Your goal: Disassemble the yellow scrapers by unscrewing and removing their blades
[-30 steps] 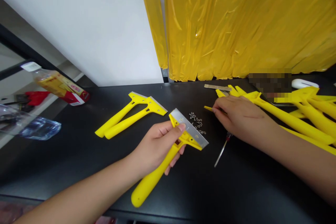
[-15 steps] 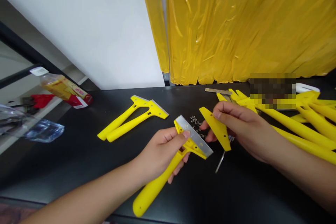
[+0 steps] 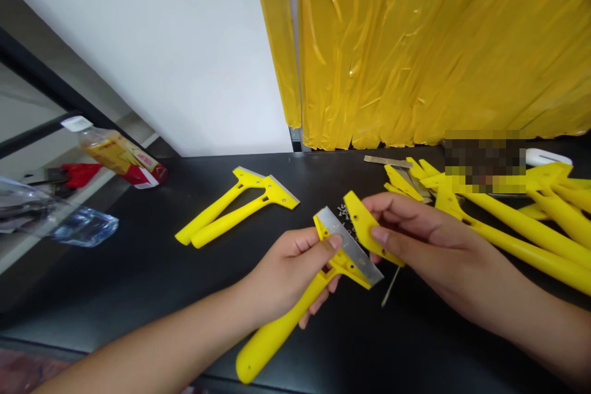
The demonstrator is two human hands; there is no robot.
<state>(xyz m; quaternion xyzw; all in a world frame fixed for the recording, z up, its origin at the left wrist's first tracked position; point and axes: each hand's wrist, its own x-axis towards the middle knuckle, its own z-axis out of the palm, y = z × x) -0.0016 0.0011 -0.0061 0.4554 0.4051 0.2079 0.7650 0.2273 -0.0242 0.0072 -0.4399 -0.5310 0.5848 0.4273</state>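
Observation:
My left hand [image 3: 295, 265] is closed round the neck of a yellow scraper handle [image 3: 277, 332], its thumb pressing a flat metal blade [image 3: 355, 252] onto the scraper's head. In my right hand [image 3: 420, 234], between thumb and fingers, is a loose yellow cover plate [image 3: 362, 218] with two holes. The plate is tilted just right of the blade and appears apart from it. Behind the plate, small screws [image 3: 342, 212] lie scattered on the black table, partly hidden. A thin metal rod [image 3: 390, 287], perhaps a screwdriver shaft, shows under my right hand.
Two yellow scrapers with blades [image 3: 240, 215] lie left of centre on the black table [image 3: 152, 295]. Several yellow handles [image 3: 512, 221] are piled at the right. A drink bottle [image 3: 122, 154] leans at the left beside a clear plastic container [image 3: 83, 225]. Yellow plastic sheeting [image 3: 415, 43] hangs behind.
My right hand has turned the cover plate and brought it left, closer to the blade, with the thumb now lower on it. My left hand still holds the scraper and blade.

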